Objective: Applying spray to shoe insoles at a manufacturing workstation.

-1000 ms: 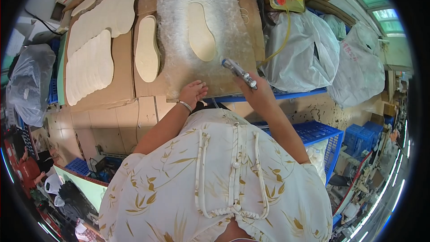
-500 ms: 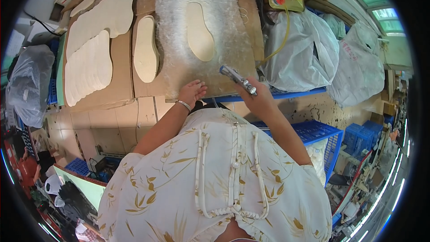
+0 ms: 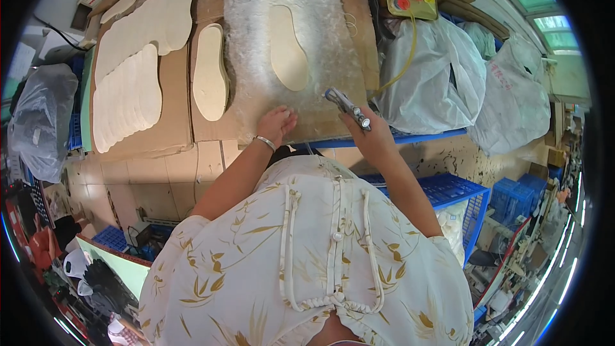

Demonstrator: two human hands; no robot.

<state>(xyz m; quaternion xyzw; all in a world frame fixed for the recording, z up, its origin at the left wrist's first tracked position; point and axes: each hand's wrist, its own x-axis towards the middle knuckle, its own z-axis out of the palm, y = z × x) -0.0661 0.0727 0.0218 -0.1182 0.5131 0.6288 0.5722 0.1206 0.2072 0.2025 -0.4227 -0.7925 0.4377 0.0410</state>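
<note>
A single cream insole (image 3: 289, 48) lies on the whitened, residue-coated board (image 3: 246, 77) in front of me. My right hand (image 3: 375, 141) is wrapped round a metal spray gun (image 3: 346, 109), held over the board's near right edge. The gun's nozzle end points up and left, just off the insole's lower end. My left hand (image 3: 278, 126), with a bracelet at the wrist, hovers by the board's near edge; its fingers are loosely bent and nothing shows in them. To the left sits a short stack of insoles (image 3: 211, 74).
Overlapping rows of insoles (image 3: 128, 93) cover the cardboard (image 3: 174, 99) at far left. A yellowish can (image 3: 386, 0) with a hose (image 3: 410, 58) stands at back right beside white plastic bags (image 3: 432, 77). A blue crate (image 3: 474, 218) is near my right elbow.
My right hand and the spray gun have moved slightly right. My left hand has risen a little to the right, and its fingers look more bent. The insoles stay in place on the board.
</note>
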